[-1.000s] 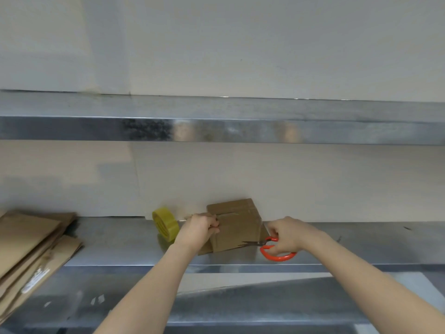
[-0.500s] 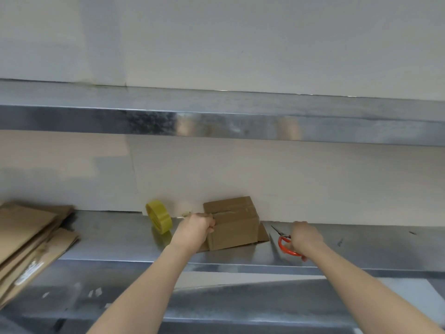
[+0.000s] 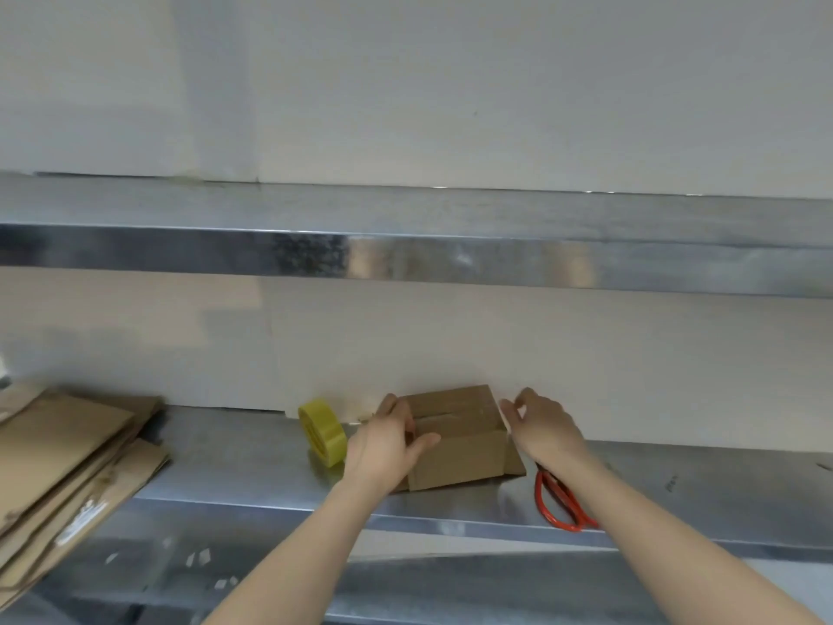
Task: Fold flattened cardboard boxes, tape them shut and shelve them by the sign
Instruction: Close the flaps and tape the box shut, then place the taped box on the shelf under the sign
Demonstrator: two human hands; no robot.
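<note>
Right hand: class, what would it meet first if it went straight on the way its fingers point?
Likely the box, its right top edge; depth is unclear, so the right hand may reach the wall.

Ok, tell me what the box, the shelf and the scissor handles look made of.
Box: brown cardboard, matt, folded along creases with a flap seam on top. Shelf: bare metal, probably steel, shiny; it mirrors the tape roll and the box. Scissor handles: likely plastic, smooth orange-red with a slight sheen, though they are too small to be sure.
</note>
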